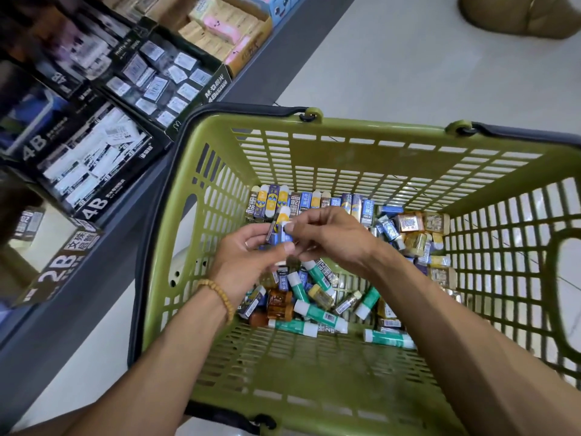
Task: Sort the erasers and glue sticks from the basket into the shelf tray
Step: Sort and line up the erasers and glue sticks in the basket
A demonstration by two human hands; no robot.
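Note:
A green plastic basket (345, 382) holds a heap of wrapped erasers (314, 201) along its far wall and green-and-white glue sticks (317, 313) near the middle. Above the heap, my left hand (248, 259) grips a small bunch of erasers (280, 229) with blue and yellow sleeves. My right hand (330, 236) pinches the top of that same bunch with thumb and fingertips. The shelf trays (94, 171) of 4B and 2B erasers stand to the left of the basket.
Black display boxes of erasers (163, 80) and pink and tan packs (226, 29) fill the shelf at upper left. The basket's dark handles (251, 110) lie folded down. Pale floor tiles stretch to the right, with a brown bag (518, 14) at top right.

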